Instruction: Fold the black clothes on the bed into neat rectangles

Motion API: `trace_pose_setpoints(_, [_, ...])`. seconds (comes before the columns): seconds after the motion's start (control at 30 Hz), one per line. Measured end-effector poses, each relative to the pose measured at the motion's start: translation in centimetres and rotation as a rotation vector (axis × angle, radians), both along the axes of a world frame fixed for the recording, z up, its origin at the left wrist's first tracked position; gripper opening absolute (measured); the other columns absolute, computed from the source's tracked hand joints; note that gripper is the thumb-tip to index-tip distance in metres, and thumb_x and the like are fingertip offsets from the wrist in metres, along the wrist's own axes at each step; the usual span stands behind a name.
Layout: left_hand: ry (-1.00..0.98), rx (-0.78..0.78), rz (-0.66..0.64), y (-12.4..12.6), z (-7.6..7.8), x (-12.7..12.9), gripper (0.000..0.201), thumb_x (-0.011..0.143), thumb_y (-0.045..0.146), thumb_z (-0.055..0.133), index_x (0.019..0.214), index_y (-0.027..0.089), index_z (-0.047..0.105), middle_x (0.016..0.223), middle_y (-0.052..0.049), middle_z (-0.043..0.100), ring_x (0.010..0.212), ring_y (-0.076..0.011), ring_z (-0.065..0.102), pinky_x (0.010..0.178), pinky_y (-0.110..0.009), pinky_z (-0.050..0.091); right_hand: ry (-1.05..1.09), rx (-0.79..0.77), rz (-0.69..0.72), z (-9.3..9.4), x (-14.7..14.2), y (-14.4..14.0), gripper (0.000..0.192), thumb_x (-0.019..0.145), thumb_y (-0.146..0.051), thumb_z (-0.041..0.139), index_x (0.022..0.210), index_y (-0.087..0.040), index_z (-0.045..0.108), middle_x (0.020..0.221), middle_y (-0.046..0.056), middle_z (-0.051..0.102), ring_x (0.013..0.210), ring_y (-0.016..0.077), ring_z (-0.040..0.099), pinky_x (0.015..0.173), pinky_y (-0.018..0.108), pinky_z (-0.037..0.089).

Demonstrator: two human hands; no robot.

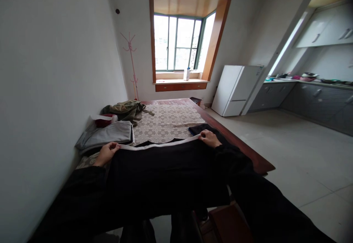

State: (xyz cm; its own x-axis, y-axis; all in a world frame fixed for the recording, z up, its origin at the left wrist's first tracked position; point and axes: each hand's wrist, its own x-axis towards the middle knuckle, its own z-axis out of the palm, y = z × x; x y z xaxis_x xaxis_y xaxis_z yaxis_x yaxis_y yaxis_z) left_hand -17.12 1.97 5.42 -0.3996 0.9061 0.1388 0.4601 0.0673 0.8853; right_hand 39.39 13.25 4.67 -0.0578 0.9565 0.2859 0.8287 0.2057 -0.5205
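Head camera looks forward and down along the table (248, 151) (probably standing close) toward the window (179, 44).

Dim room, daylight from overexposed window (180, 44), dark foreground, wide-angle warping at edges

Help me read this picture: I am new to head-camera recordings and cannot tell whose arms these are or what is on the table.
There is one picture, taken by a camera worn on a person's head, looking forward and down. The two dark-sleeved arms are that person's own. The left hand and the right hand each pinch one end of the white-trimmed edge of a black garment, stretched flat between them on a wooden table. Further back lie a lace tablecloth, a folded grey garment by the wall, an olive jacket and a small dark folded cloth. Behind are a window and a white fridge.
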Motion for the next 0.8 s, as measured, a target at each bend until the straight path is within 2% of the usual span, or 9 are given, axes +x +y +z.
trace_pose_setpoints(0.23, [-0.005, 0.068, 0.094, 0.5, -2.0, -0.3, 0.048, 0.066, 0.067, 0.068, 0.083, 0.023, 0.067, 0.081, -0.006, 0.074, 0.076, -0.0252, 0.068, 0.071, -0.035, 0.054, -0.044, 0.019, -0.048, -2.4, -0.1, 0.4, 0.013, 0.088, -0.034, 0.061, 0.088, -0.026, 0.071, 0.086, 0.005, 0.073, 0.088, 0.0243, 0.067, 0.080, 0.033, 0.045])
trace_pose_setpoints(0.47, [0.142, 0.086, 0.143, 0.8, -3.5, -0.1, 0.042, 0.076, 0.065, 0.064, 0.087, 0.024, 0.069, 0.089, -0.007, 0.076, 0.079, -0.0254, 0.069, 0.082, -0.037, 0.054, 0.102, 0.051, -0.087, -3.9, 0.6, 0.7, 0.022, 0.086, -0.044, 0.058, 0.085, -0.026, 0.070, 0.076, 0.004, 0.072, 0.076, 0.0247, 0.066, 0.071, 0.034, 0.044])
trace_pose_setpoints(0.57, [0.178, 0.086, 0.130, 1.0, -3.5, -0.1, 0.043, 0.077, 0.066, 0.063, 0.085, 0.024, 0.070, 0.089, -0.007, 0.076, 0.081, -0.0254, 0.069, 0.083, -0.036, 0.054, 0.148, 0.019, -0.071, -4.0, 0.8, 1.1, 0.024, 0.082, -0.048, 0.061, 0.082, -0.025, 0.069, 0.076, 0.004, 0.072, 0.076, 0.0243, 0.065, 0.072, 0.034, 0.044])
trace_pose_setpoints(0.8, [0.011, 0.120, 0.101, 1.3, -3.7, -0.3, 0.053, 0.072, 0.070, 0.067, 0.093, 0.022, 0.069, 0.094, -0.007, 0.076, 0.083, -0.0229, 0.070, 0.078, -0.032, 0.056, 0.436, -0.044, -0.033, -4.0, 1.7, 1.3, 0.038, 0.076, -0.057, 0.065, 0.085, -0.021, 0.069, 0.078, 0.003, 0.070, 0.072, 0.0210, 0.061, 0.070, 0.033, 0.047])
